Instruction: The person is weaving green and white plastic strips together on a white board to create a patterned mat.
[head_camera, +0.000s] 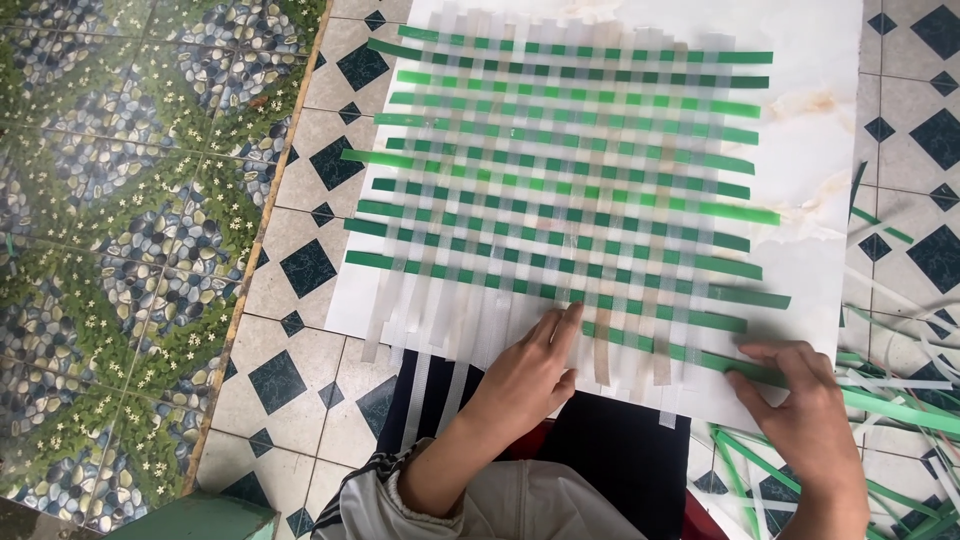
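Hands are being used apart: left hand (528, 372) is being pressed flat on the woven mat (560, 190), while a green strip (760, 372) (the lowest row) is being pinched by the right hand (800, 405); it is best kept snug and level.

Pebble-and-leaf patterned tiles (110, 240) fill the left of the frame; cream floor tiles with dark diamonds (300, 270) run beside them, and loose strips (900, 400) pile at lower right.

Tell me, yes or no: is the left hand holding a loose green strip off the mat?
No: the left hand lies flat on the woven mat, while the right hand pinches the green strip at the mat's edge.
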